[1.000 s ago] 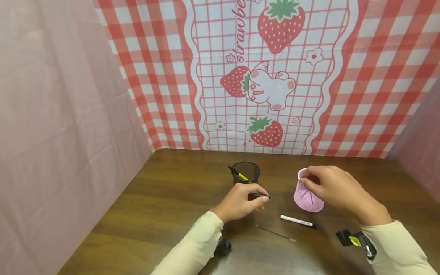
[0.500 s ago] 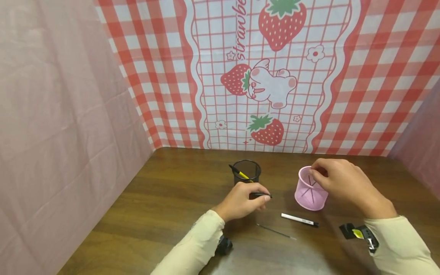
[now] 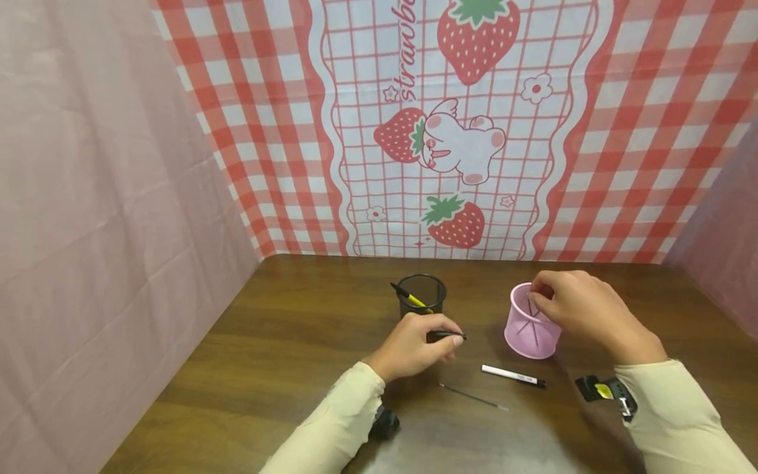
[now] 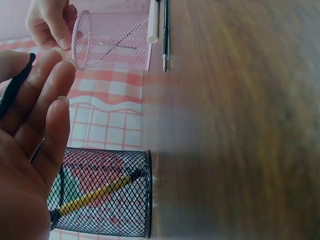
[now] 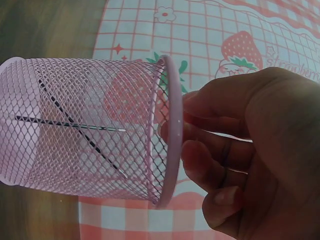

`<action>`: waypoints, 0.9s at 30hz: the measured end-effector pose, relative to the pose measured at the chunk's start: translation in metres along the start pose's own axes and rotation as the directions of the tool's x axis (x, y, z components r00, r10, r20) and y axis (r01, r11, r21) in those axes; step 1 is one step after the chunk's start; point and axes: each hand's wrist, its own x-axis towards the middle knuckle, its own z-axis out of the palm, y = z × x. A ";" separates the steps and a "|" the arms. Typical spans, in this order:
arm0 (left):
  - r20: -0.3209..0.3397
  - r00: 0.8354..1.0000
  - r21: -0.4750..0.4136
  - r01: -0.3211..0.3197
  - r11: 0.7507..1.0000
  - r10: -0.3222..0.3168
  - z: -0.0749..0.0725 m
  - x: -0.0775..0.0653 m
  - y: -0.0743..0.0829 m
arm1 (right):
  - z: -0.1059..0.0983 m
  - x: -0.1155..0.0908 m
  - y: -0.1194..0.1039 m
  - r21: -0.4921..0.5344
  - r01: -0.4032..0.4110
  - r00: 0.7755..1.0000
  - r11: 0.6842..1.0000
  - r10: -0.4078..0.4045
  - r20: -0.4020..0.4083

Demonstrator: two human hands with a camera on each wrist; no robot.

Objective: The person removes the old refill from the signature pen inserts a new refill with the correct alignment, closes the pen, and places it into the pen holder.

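In the head view my right hand [image 3: 580, 313] is at the rim of a pink mesh pen cup [image 3: 530, 339], which stands upright. The right wrist view shows the thumb against the cup's rim [image 5: 172, 165] and one fingertip inside it, pinching the edge. Two dark pen refills [image 5: 75, 125] lie crossed inside, their ends short of the fingers. My left hand [image 3: 414, 345] holds a slim black pen [image 4: 17, 82] between thumb and index finger, in front of the black mesh cup [image 3: 422, 303]; the palm hides part of the pen.
Inside the black mesh cup leans a yellow-and-black pen [image 4: 95, 195]. On the wooden table [image 3: 284, 368] lie a white pen [image 3: 509, 375] with a black end and a loose refill [image 3: 474, 396]. A strawberry-print cloth [image 3: 462, 131] hangs behind the table.
The pink cup, tilted a second ago, now stands upright. My right hand has risen slightly and uncovered more of its rim. My left hand keeps its place and its hold.
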 end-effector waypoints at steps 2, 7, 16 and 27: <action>-0.002 1.000 -0.005 0.004 1.000 -0.004 -0.001 0.000 0.001 | 0.001 0.003 0.000 -0.001 0.005 1.000 1.000 -0.005 0.002; 0.003 1.000 0.011 0.015 1.000 -0.015 -0.002 0.000 0.001 | 0.004 0.008 0.000 -0.009 0.009 1.000 1.000 -0.009 0.014; 0.003 1.000 0.007 0.025 1.000 -0.025 -0.002 0.000 0.001 | 0.008 0.013 0.002 0.001 0.034 0.998 0.999 -0.034 0.058; 0.002 1.000 0.009 0.018 1.000 -0.018 -0.002 0.000 0.001 | 0.015 0.017 0.003 -0.039 0.056 0.997 0.998 -0.054 0.055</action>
